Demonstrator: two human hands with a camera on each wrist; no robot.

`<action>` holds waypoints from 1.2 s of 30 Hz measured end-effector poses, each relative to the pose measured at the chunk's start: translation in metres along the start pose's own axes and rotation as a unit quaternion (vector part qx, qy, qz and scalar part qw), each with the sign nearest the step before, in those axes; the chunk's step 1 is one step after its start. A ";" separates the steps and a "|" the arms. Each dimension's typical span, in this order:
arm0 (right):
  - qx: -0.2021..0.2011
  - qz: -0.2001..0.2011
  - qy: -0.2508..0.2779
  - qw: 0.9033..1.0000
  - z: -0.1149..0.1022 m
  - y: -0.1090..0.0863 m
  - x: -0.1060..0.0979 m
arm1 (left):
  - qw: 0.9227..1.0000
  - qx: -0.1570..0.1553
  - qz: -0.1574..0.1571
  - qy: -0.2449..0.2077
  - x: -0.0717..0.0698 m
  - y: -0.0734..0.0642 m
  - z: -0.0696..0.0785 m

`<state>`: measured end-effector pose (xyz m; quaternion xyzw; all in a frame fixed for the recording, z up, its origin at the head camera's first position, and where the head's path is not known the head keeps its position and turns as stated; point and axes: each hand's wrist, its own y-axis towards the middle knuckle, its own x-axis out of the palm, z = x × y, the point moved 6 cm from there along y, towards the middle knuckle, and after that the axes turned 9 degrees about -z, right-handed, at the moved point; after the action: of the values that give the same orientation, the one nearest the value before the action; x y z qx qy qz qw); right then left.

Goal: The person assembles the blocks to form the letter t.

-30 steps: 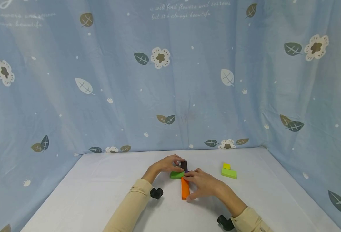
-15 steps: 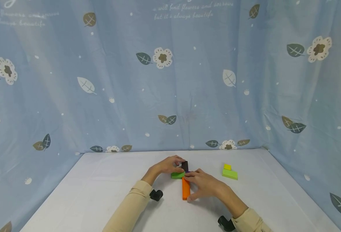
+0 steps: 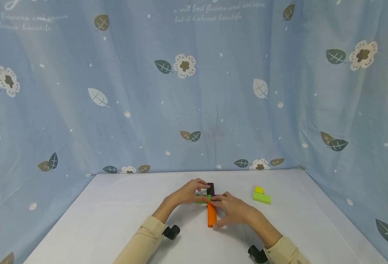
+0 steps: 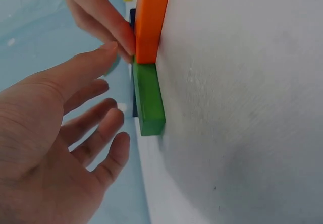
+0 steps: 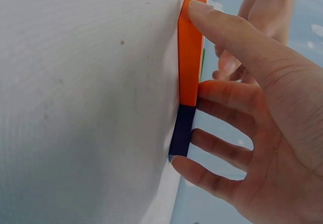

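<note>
Four-armed, the flat cluster of wooden blocks lies mid-table in the head view. An orange block (image 3: 211,215) points toward me, a black one (image 3: 210,189) points away, a green one (image 4: 150,98) lies left and a dark purple one (image 5: 182,130) right. My right hand (image 3: 231,209) spans the orange and purple blocks, thumb on the orange block's near end, fingers along the purple one's edge. My left hand (image 3: 188,191) hovers beside the green block, fingers loosely spread and holding nothing. It partly covers the green block in the head view.
Right of the cluster, a light green block (image 3: 261,198) lies with a small yellow block (image 3: 258,190) against its far side. A white cloth (image 3: 114,212) covers the table. Behind it hangs a blue patterned curtain (image 3: 141,110).
My left hand has drawn back slightly from the black and green blocks, its wrist moving left and toward me. The right hand and the blocks stay in place.
</note>
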<state>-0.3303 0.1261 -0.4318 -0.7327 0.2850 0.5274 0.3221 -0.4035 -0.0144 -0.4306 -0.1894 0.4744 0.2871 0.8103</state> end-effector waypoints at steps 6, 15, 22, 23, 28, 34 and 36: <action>-0.004 -0.001 0.005 1.000 -0.001 0.000 0.000 | 1.000 -0.001 -0.008 0.000 0.005 -0.014 0.014; -0.013 0.002 -0.003 1.000 -0.001 0.000 0.000 | 1.000 -0.011 -0.003 -0.005 0.017 -0.024 0.020; -0.021 0.013 -0.005 1.000 -0.002 -0.001 0.000 | 1.000 -0.001 -0.001 0.018 0.024 -0.024 0.024; -0.023 0.014 -0.004 1.000 -0.003 -0.002 -0.001 | 1.000 -0.001 0.000 0.021 0.024 -0.024 0.024; -0.028 0.017 -0.002 0.999 -0.004 -0.002 -0.001 | 0.999 -0.008 -0.009 0.031 0.024 -0.025 0.026; -0.017 0.011 0.000 1.000 -0.003 -0.001 -0.001 | 0.999 -0.016 -0.020 0.028 0.026 -0.024 0.025; -0.017 0.012 0.005 1.000 -0.002 -0.001 -0.001 | 0.999 -0.019 -0.023 0.020 0.027 -0.023 0.024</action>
<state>-0.3284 0.1249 -0.4305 -0.7375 0.2863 0.5321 0.3015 -0.3620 -0.0106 -0.4416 -0.2214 0.4809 0.2736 0.8031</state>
